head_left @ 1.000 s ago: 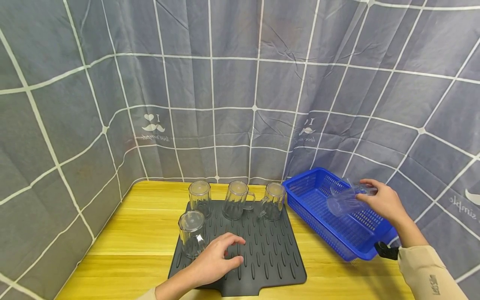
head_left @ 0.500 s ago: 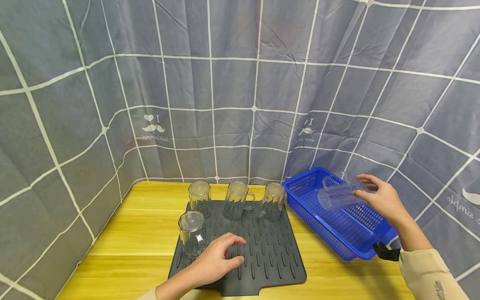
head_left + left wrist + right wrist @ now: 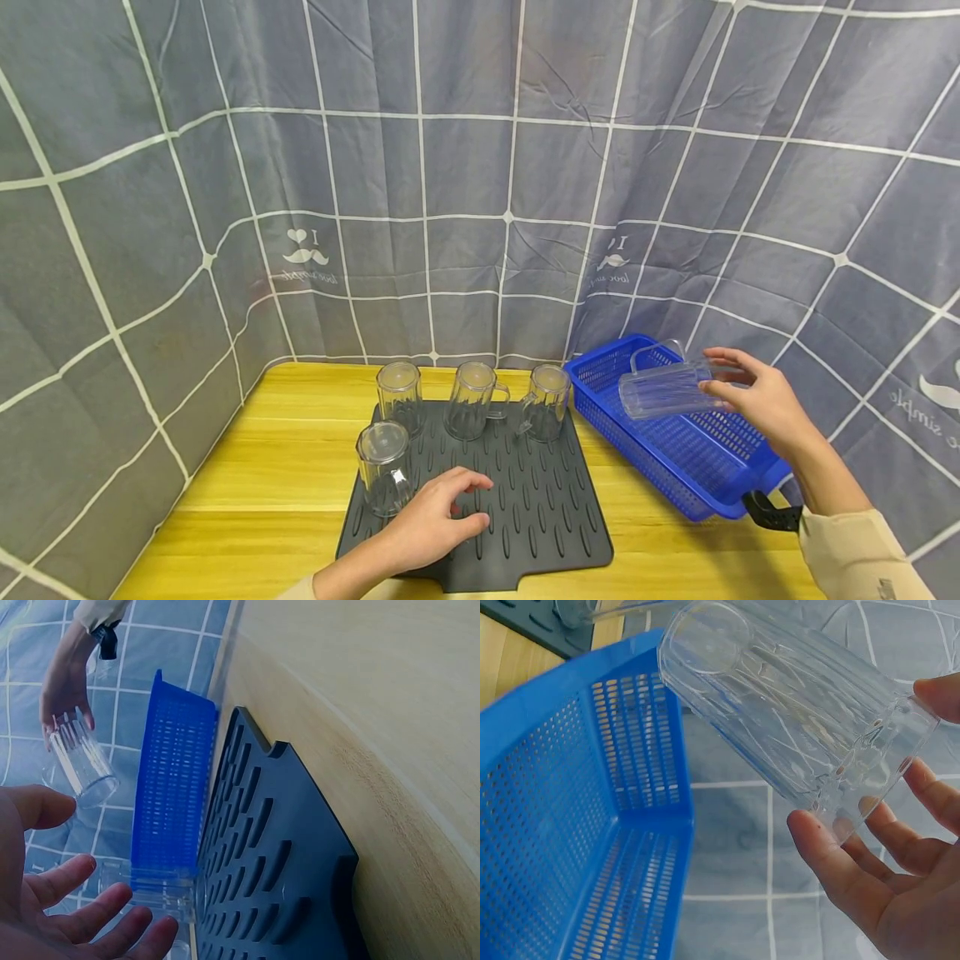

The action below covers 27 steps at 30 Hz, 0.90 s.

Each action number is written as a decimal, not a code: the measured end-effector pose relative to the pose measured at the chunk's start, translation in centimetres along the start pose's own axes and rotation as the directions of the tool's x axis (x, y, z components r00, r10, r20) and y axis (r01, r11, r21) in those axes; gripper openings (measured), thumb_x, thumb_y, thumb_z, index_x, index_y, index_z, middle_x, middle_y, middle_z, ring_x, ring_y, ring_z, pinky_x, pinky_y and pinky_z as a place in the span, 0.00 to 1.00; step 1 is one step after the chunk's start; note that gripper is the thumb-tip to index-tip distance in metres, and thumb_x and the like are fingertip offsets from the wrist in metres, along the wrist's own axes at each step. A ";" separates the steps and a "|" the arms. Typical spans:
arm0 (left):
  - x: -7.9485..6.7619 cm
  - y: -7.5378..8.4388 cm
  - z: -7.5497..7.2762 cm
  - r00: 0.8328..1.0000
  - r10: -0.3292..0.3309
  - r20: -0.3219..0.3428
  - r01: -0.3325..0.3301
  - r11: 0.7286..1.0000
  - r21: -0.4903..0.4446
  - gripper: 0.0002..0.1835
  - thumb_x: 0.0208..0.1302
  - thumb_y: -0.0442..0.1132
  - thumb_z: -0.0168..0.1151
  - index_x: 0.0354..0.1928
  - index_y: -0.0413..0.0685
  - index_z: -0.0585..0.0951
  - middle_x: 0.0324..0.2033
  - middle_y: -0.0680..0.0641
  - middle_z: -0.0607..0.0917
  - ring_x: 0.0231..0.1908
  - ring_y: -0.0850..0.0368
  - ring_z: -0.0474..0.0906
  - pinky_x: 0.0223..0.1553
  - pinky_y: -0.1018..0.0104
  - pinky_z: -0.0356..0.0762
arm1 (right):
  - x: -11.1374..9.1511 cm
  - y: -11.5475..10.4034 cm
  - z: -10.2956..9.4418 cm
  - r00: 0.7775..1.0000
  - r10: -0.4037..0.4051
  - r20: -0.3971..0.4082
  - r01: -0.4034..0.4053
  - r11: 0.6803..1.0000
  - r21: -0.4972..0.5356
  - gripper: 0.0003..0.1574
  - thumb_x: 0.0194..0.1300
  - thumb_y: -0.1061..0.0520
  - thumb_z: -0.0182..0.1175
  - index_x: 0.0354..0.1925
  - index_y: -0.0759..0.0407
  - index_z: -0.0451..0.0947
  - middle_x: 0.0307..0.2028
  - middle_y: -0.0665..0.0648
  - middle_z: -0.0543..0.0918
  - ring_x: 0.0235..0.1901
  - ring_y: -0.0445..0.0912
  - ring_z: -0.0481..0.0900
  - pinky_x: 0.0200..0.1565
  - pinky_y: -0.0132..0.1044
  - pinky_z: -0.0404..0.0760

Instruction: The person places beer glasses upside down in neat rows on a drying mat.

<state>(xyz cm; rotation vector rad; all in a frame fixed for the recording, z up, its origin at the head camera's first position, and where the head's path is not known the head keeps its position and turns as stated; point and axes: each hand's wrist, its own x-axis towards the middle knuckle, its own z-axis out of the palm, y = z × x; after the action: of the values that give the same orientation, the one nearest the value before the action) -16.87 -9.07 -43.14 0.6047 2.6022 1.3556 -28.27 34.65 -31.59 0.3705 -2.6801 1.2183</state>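
My right hand [image 3: 765, 404] grips a clear glass mug [image 3: 663, 392] by its rim end, over the blue basket [image 3: 637, 450]. The mug lies on its side in the air, base to the left and handle up. In the right wrist view, thumb and fingers are spread around the mouth of the mug [image 3: 780, 712]. Relaxed and holding nothing, my left hand [image 3: 435, 518] hovers over the black ridged mat [image 3: 540, 508]. Just beyond it, an upside-down glass mug [image 3: 385, 471] stands at the mat's left edge.
Along the mat's back edge stand three more upturned glass mugs, the left one [image 3: 400, 396], the middle one [image 3: 470, 404] and the right one [image 3: 549, 404]. The basket sits right of the mat on the yellow wooden table [image 3: 247, 467]. A grey checked curtain [image 3: 465, 183] surrounds the table.
My right hand has carried the mug a little to the left over the basket, and its handle has swung up into clearer sight. The left hand has stayed put.
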 end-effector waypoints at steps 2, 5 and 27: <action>0.0 0.1 0.0 1.000 0.006 -0.006 -0.006 1.000 0.004 0.18 0.60 0.58 0.56 0.52 0.69 0.73 0.49 0.60 0.74 0.35 0.60 0.71 0.33 0.67 0.70 | -0.2 -0.2 0.1 1.000 -0.004 0.007 0.004 1.000 0.028 0.34 0.61 0.48 0.61 0.63 0.53 0.65 0.57 0.63 0.68 0.43 0.30 0.72 0.35 0.35 0.81; 0.0 0.2 0.1 1.000 0.010 -0.010 -0.010 1.000 0.002 0.18 0.60 0.58 0.57 0.52 0.69 0.73 0.48 0.61 0.74 0.34 0.59 0.71 0.33 0.67 0.70 | -0.5 -0.6 0.4 1.000 -0.026 0.013 0.025 0.997 0.077 0.32 0.62 0.50 0.60 0.63 0.54 0.65 0.57 0.63 0.68 0.44 0.30 0.73 0.36 0.35 0.81; 0.2 0.0 0.7 0.999 0.036 -0.032 -0.036 0.999 -0.004 0.19 0.60 0.57 0.57 0.53 0.66 0.73 0.48 0.61 0.74 0.46 0.64 0.70 0.38 0.69 0.74 | -2.5 -1.9 3.2 0.991 -0.068 0.112 0.026 0.939 0.343 0.32 0.64 0.60 0.57 0.65 0.58 0.62 0.56 0.56 0.69 0.49 0.40 0.73 0.40 0.34 0.81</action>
<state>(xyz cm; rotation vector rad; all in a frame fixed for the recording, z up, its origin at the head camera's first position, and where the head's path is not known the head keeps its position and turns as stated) -16.87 -8.43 -43.52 0.6370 2.6247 1.3936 -25.51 31.36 -32.96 0.5703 -2.5331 1.7009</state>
